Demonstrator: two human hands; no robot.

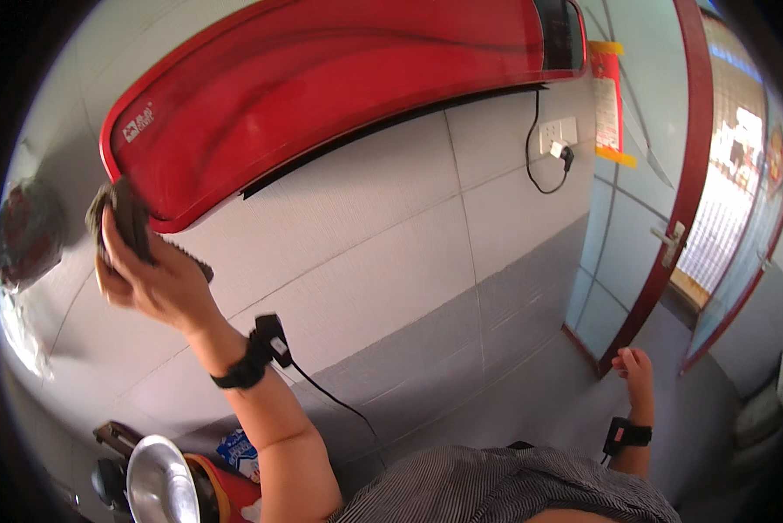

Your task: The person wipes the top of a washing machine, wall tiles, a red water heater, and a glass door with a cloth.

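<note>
A glossy red wall-mounted appliance [339, 72] spans the upper middle, bearing a logo near its left end. My left hand [146, 274] is raised at its lower left corner and grips a dark grey cloth [128, 219]. The bunched cloth overlaps the red rim, and a fold of it sticks out past the thumb side. Low on the right hangs my right hand [634, 366], away from the wall, its fingers curled and nothing seen in them. Each wrist wears a black strap with a small box.
A black plug [564, 155] sits in the wall socket [556, 133], its cord running up to the appliance. An ajar door [682, 163] with a red frame stands at right. A plastic-covered bundle [28, 235] hangs at left. Below is a metal bowl [162, 484] beside a blue packet [239, 451].
</note>
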